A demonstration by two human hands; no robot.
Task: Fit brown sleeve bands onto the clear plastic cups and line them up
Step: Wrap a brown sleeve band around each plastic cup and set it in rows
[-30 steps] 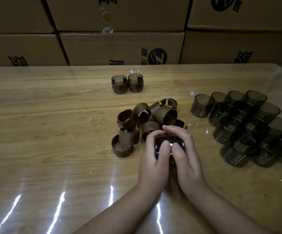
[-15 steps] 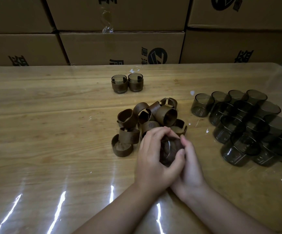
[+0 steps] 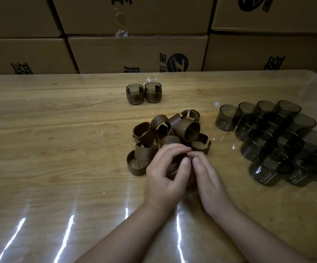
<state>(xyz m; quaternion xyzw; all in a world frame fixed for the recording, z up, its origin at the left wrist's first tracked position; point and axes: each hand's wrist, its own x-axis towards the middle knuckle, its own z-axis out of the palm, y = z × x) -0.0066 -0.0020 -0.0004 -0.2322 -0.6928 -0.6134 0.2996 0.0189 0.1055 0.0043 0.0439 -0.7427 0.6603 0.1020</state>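
Note:
Between my two hands is a cup with a brown sleeve [image 3: 174, 168], mostly hidden by my fingers. My left hand [image 3: 166, 173] curls round its left side and my right hand [image 3: 207, 177] wraps its right side. Just beyond my fingers lies a pile of loose brown sleeve bands [image 3: 171, 130]. Two sleeved cups [image 3: 144, 93] stand side by side near the table's far edge. A cluster of bare smoky clear cups [image 3: 279, 139] lies to the right.
The wooden table [image 3: 49, 139] has a glossy clear cover. Stacked cardboard boxes [image 3: 134, 50] form a wall behind its far edge. The table's right edge runs close past the bare cups.
The cup's open mouth faced up a second ago; both hands have since turned it and closed round it, so it is now almost hidden. The piles have not moved.

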